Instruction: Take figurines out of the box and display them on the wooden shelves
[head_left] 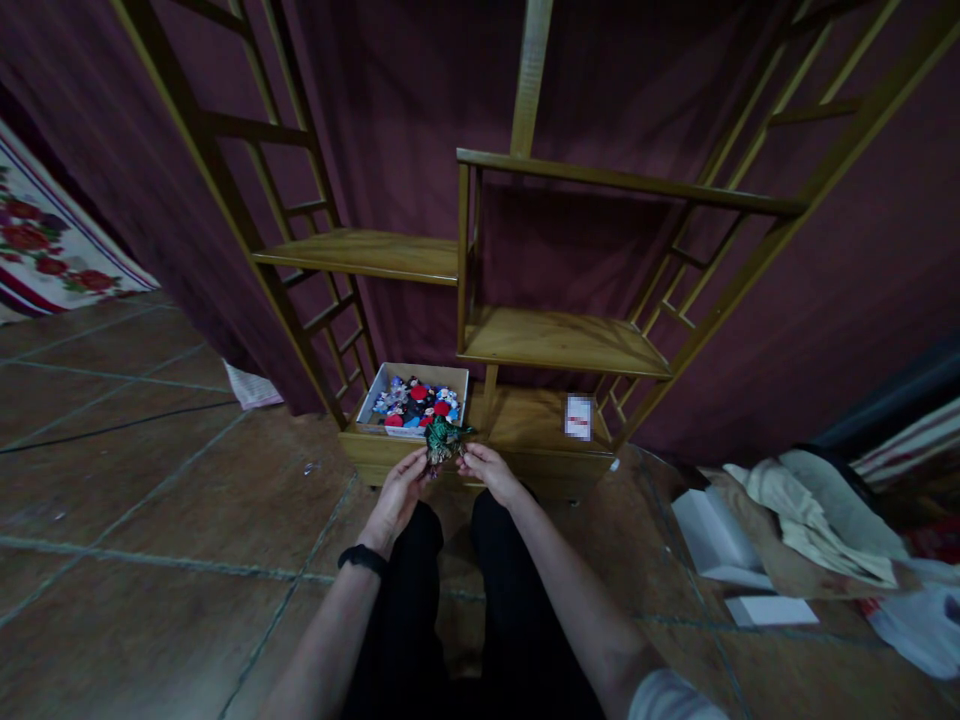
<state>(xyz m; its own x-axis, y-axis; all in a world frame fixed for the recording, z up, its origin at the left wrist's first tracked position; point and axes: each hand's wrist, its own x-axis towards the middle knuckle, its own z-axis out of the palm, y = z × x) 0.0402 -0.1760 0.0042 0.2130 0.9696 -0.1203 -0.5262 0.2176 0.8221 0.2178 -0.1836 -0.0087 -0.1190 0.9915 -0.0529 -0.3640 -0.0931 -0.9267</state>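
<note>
My left hand (399, 492) and my right hand (487, 468) meet in front of a wooden shelf unit (559, 340). Together they hold a small dark green ornament (442, 440) by its two sides, just above the shelf's bottom board. A black band sits on my left wrist. Right behind the ornament stands a white box (457, 378) on the bottom board, filled with several small red, blue and white trinkets (416, 400). My knees in dark trousers are below the hands.
The upper shelves (360, 252) of the wooden unit are bare, with a dark red curtain behind. A small white tag (577, 417) lies on the bottom board. White boxes (712, 535), cloth and bags (817, 515) lie on the tiled floor at the right. Floral fabric (45, 250) hangs at the left.
</note>
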